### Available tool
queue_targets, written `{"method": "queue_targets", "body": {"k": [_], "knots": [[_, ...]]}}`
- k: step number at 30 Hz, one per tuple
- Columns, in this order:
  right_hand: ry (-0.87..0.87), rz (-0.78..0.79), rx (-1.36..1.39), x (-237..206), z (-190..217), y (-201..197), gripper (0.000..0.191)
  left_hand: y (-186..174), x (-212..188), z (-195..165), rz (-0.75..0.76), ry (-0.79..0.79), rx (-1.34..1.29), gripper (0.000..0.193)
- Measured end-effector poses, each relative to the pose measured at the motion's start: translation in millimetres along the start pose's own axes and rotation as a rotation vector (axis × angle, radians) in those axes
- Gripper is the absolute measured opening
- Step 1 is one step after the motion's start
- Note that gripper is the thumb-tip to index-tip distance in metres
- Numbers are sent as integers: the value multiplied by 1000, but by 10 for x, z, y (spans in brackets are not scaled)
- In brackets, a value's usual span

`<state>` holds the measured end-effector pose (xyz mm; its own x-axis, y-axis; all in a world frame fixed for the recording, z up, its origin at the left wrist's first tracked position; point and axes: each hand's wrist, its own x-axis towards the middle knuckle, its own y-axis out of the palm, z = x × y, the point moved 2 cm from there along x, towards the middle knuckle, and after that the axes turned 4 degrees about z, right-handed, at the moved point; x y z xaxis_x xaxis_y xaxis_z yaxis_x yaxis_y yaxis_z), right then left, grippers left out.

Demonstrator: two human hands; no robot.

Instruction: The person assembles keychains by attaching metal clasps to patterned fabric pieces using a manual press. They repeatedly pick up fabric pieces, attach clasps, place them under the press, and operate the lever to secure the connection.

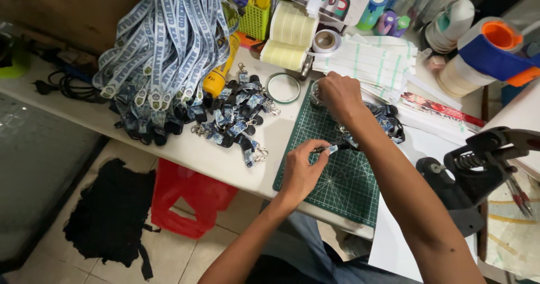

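My left hand (302, 166) pinches the end of a small blue patterned lanyard piece (333, 148) over the green cutting mat (337, 188). My right hand (339, 93) reaches to the mat's far edge, fingers curled down onto something small and shiny that it mostly hides. A small pile of blue strap pieces with black ends (388, 121) lies just right of my right wrist. Another pile of short blue strap pieces with metal clips (236, 118) sits on the white table left of the mat.
A big bunch of blue-and-white lanyards (163, 42) hangs over the table's left. Tape rolls (289, 36), a loose tape ring (283, 88), white paper strips (374, 59) and bottles crowd the back. A black press tool (478, 166) stands right. A red bag (191, 197) lies on the floor.
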<state>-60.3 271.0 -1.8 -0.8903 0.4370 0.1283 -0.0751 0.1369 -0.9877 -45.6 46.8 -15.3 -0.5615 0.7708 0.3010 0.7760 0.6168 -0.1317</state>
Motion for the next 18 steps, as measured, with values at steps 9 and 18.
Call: {"method": "queue_targets", "body": {"k": [9, 18], "knots": [[135, 5, 866, -695, -106, -653, 15, -44, -154, -150, -99, 124, 123, 12], [209, 256, 1447, -1912, -141, -499, 16, 220, -115, -111, -2, -15, -154, 14]]}}
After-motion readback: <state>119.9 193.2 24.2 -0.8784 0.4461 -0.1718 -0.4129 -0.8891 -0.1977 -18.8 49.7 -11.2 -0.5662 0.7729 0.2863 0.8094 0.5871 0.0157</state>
